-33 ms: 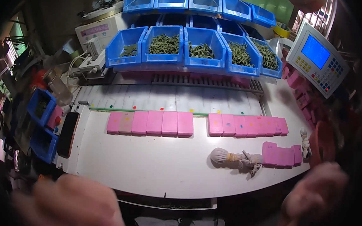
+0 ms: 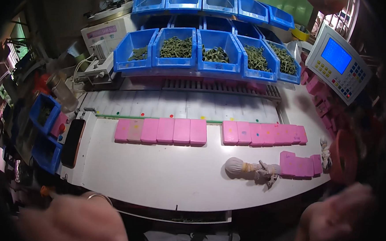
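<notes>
My left hand is at the lower left, in front of the table's near edge, with a ring-like band at its edge. It is smeared by motion, so its fingers cannot be read. An orange thing shows beside it; I cannot tell whether the hand touches it. Low on the right, off the table's edge, my right hand is blurred too, with its fingers unclear. Nearest to it on the table are a short row of pink blocks and a tied whitish cloth bundle with a round head.
Two rows of pink blocks line the back of the white table. Above hang blue bins, several holding small green pieces. A keypad unit with a blue screen stands at right. A dark phone-like slab lies at left.
My left hand has shifted slightly downward, showing the band and the orange thing more. My right hand has moved slightly. The things on the table stay where they were.
</notes>
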Motion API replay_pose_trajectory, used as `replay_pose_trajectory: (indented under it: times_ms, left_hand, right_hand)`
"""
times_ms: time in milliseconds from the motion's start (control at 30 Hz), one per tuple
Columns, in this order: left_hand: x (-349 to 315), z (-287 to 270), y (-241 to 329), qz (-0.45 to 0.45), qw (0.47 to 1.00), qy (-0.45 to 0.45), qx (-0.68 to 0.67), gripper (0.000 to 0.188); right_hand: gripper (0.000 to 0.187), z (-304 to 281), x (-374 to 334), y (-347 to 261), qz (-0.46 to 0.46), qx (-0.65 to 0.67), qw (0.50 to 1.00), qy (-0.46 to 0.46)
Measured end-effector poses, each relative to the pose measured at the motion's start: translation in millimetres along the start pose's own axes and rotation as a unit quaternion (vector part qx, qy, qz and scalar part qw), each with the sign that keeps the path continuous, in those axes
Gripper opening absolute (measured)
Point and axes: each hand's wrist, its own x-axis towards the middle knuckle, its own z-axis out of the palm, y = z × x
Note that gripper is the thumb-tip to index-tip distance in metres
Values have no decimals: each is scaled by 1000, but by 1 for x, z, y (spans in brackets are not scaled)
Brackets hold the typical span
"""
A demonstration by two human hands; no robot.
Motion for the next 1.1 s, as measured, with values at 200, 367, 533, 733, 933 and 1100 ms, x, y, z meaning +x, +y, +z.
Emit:
replay_pose_trajectory:
  times_ms: [200,367,533,733,933,1100]
  left_hand:
    - [7,-25,21,49,997,43,32,38]
    - [10,-41,38,76,994,52,59,38]
    - [2,-52,48,84,993,52,66,38]
    - [0,-58,54,71,994,31,79,39]
    - [-13,-35,34,-47,997,-50,33,40]
    - [-118,9,22,-393,868,-302,30,49]
  right_hand:
    - [27,-4,24,-22,-42,58,997,42]
    - [29,4,37,-34,-60,105,990,70]
    - [31,19,45,-47,-72,140,984,79]
    - [34,30,48,-61,-92,201,971,92]
    - [37,42,46,-75,-119,276,951,78]
    - [38,169,20,-39,35,243,961,-130]
